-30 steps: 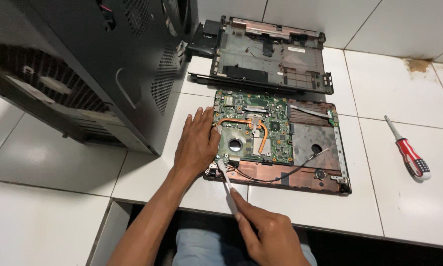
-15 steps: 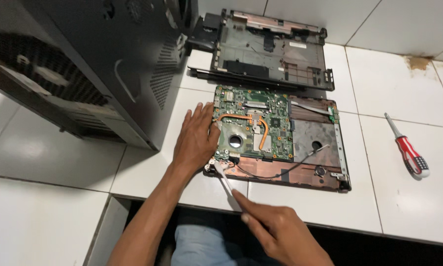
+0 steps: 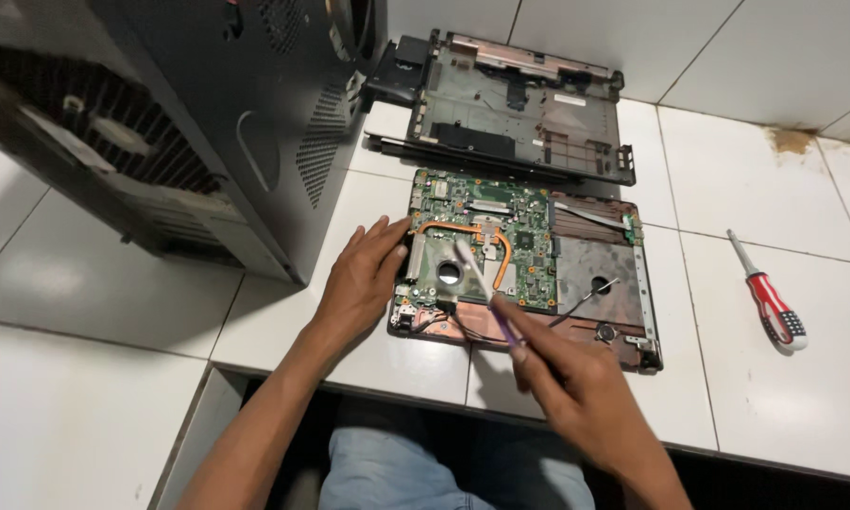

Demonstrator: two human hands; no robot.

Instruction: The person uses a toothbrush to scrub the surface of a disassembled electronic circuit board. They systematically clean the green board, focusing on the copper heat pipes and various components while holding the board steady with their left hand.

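An opened laptop base (image 3: 595,283) lies on the white tiled counter, with a green motherboard (image 3: 529,222) and a copper heat pipe in its left half. My left hand (image 3: 361,279) rests flat on the counter and touches the left edge of the base. My right hand (image 3: 576,378) holds a thin pale tool (image 3: 477,274), a brush or stick. Its tip is over the fan area of the board. The tool is blurred.
A black desktop tower case (image 3: 208,113) lies on its side at the left. A detached dark laptop cover (image 3: 519,109) sits behind the base. A red-handled screwdriver (image 3: 770,302) lies to the right. The counter's front edge runs just below the laptop.
My right hand has moved up and to the right, and the tool's tip has swung from the lower left corner of the base up onto the fan area. My left hand has stayed put.
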